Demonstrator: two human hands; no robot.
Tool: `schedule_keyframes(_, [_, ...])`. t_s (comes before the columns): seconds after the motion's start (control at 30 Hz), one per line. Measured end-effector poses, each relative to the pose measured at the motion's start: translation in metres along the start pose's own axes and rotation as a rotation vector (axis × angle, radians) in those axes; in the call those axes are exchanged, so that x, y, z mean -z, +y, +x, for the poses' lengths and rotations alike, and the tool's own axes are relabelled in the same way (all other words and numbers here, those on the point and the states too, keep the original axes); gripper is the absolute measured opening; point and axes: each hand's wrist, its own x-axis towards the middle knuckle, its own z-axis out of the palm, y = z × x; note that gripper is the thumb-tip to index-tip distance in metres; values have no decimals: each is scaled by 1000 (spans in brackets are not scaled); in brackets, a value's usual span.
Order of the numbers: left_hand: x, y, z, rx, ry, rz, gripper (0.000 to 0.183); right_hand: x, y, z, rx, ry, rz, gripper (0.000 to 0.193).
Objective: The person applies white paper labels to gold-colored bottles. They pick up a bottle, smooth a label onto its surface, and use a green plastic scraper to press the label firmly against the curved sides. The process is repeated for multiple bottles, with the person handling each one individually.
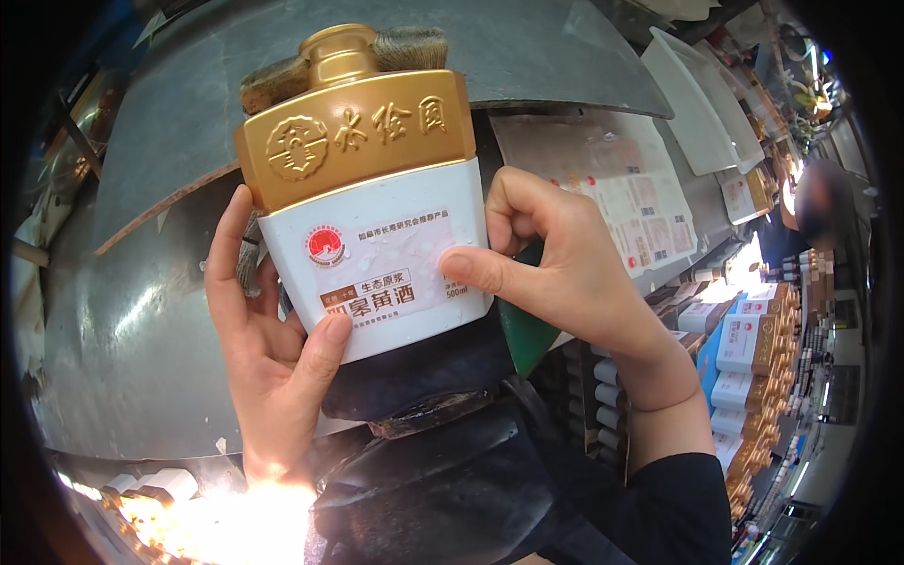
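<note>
A flat-sided bottle (377,259) with a white body and a gold shoulder and neck is held upright, its front toward me. A thin printed label (381,282) covers much of its white face and looks wet, with drops and wrinkles. My left hand (273,330) grips the bottle's lower left side, thumb on the front and fingers along the edge. At the lower right, my right hand (541,254) lays its thumb on the label's right edge. Its other fingers curl at the bottle's side, partly hidden.
Behind the bottle's neck lies a rough wooden piece (410,47) on the grey table (169,311). Printed label sheets (640,198) and a white tray (702,104) lie to the right. Several similar bottles (744,344) stand beyond. Another person (819,202) is at far right.
</note>
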Motion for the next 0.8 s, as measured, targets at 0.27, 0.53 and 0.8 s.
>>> schedule_keyframes(0.27, [-3,2,0,19,23,-59,88,-2,0,0,-7,8,28,42])
schedule_keyframes(0.53, [-3,0,0,28,40,-60,90,-1,-5,0,22,5,-85,43])
schedule_keyframes(0.8, [1,-2,2,-23,-25,-63,88,-4,-2,-1,2,-6,53,39])
